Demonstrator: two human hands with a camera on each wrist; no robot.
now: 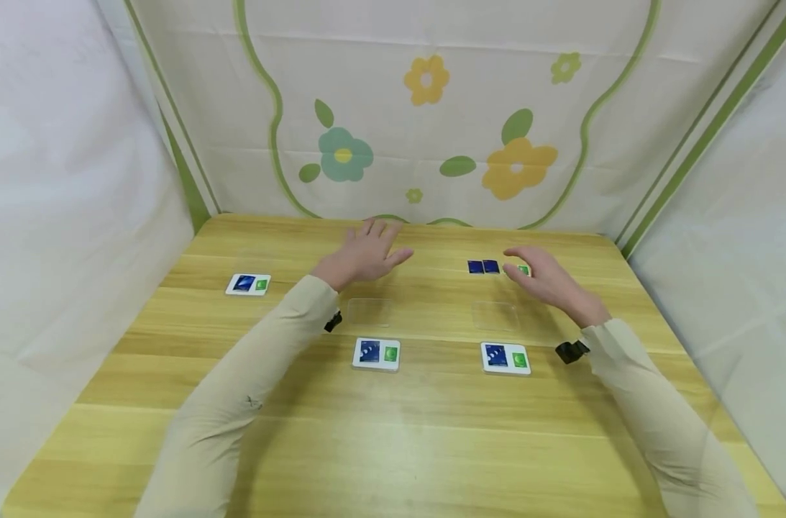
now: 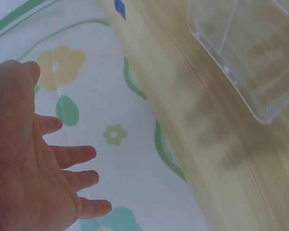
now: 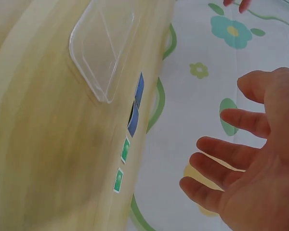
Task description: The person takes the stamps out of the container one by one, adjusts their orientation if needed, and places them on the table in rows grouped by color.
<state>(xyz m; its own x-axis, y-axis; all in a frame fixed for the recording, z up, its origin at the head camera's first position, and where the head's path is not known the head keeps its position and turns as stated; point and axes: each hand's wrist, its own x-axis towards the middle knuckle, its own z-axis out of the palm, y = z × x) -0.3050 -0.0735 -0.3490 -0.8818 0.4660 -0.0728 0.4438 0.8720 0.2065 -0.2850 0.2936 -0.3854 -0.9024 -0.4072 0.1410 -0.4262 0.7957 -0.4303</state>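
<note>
In the head view my left hand (image 1: 369, 255) hovers over the back of the table, fingers spread and holding nothing. My right hand (image 1: 548, 280), also holding nothing, is above the back right, its thumb and fingers apart. Nearest to it lie two dark blue stamps (image 1: 483, 267) side by side and a green stamp (image 1: 524, 270), partly covered by the hand. The right wrist view shows a second green stamp (image 3: 118, 180) beside the first. A clear plastic case piece (image 1: 369, 312) lies in front of the left hand, and another clear piece (image 1: 495, 316) in front of the right.
White cards bearing a blue and a green stamp lie at the left (image 1: 247, 285), front middle (image 1: 376, 355) and front right (image 1: 505, 358) of the wooden table (image 1: 380, 446). A flowered cloth (image 1: 393, 129) hangs behind the table, and plain cloth walls flank it.
</note>
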